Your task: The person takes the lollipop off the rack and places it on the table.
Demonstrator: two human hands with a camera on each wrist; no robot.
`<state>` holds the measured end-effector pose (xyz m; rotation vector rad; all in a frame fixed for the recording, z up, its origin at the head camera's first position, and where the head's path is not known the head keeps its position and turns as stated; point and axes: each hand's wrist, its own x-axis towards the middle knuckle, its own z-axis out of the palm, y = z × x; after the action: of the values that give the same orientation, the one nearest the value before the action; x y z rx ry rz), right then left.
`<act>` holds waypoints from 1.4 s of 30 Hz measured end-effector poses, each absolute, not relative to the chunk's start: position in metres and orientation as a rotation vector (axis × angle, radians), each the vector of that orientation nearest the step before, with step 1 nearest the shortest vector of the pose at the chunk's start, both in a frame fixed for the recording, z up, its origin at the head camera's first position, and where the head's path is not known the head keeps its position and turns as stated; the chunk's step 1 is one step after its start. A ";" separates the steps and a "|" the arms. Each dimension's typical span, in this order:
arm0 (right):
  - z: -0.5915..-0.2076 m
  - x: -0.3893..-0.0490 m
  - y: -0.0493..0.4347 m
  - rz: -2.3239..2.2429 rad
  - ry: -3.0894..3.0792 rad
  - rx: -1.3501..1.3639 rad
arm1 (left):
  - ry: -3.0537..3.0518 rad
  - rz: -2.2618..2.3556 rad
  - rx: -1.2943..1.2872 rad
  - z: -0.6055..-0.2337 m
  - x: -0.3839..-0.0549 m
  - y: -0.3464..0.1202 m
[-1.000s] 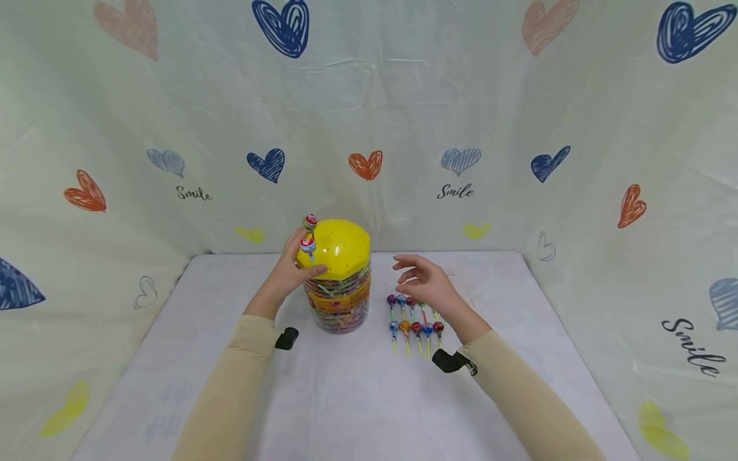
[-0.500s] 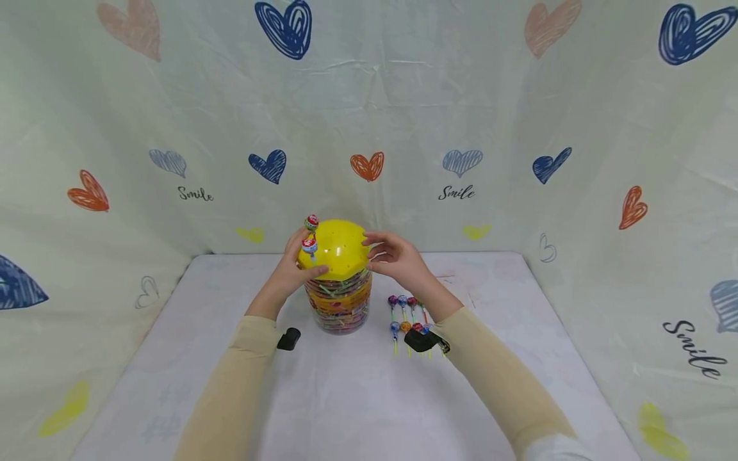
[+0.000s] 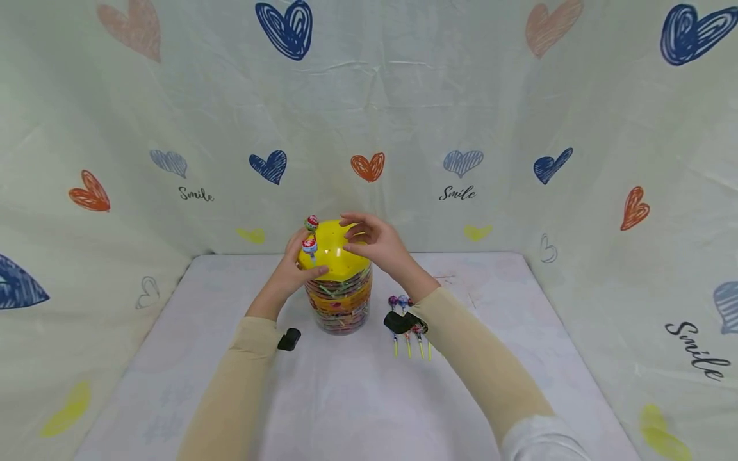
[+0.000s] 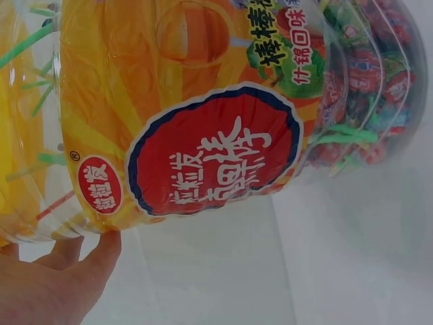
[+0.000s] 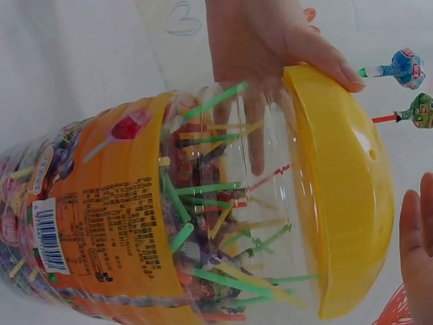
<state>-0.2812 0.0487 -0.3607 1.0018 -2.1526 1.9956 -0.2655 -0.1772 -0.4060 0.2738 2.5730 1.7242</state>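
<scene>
A clear plastic lollipop jar (image 3: 338, 301) with a domed yellow lid (image 3: 339, 259) stands upright on the table. Two wrapped lollipops stick up from the lid's left side: a green-red one (image 3: 311, 223) and a blue-red one (image 3: 309, 246). My left hand (image 3: 290, 267) holds the jar at its left, thumb on the lid's rim and fingers round the neck, seen through the plastic in the right wrist view. Over the lid's right side hovers my right hand (image 3: 377, 246), its fingers loosely bent. I see nothing in it; its fingertips are partly cut off in the right wrist view.
Two rows of loose lollipops (image 3: 409, 346) lie on the table right of the jar, partly hidden by the right sleeve (image 3: 461, 346) and its black wrist camera (image 3: 398, 321). A heart-printed cloth (image 3: 403, 115) hangs behind the white table (image 3: 346, 397).
My right hand has moved left and up, from above the loose lollipops to over the right side of the lid. The left hand and the jar have stayed in place.
</scene>
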 end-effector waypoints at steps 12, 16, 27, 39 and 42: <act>-0.346 -0.294 0.031 1.830 -2.276 1.293 | 2.536 1.758 0.349 -0.407 -0.266 -0.178; -0.344 -0.294 0.028 1.769 -2.303 1.386 | 2.538 1.767 0.358 -0.406 -0.266 -0.178; -0.345 -0.297 0.026 1.673 -2.283 1.508 | 2.535 1.755 0.366 -0.406 -0.265 -0.180; -0.347 -0.299 0.025 1.693 -2.312 1.405 | 2.454 1.771 0.378 -0.397 -0.259 -0.180; -0.348 -0.298 0.024 1.720 -2.298 1.386 | 2.449 1.766 0.398 -0.387 -0.251 -0.178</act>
<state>-0.2983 0.0241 -0.3476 1.3860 -2.2977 1.7204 -0.2510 -0.1782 -0.3870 0.3980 2.4491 1.7657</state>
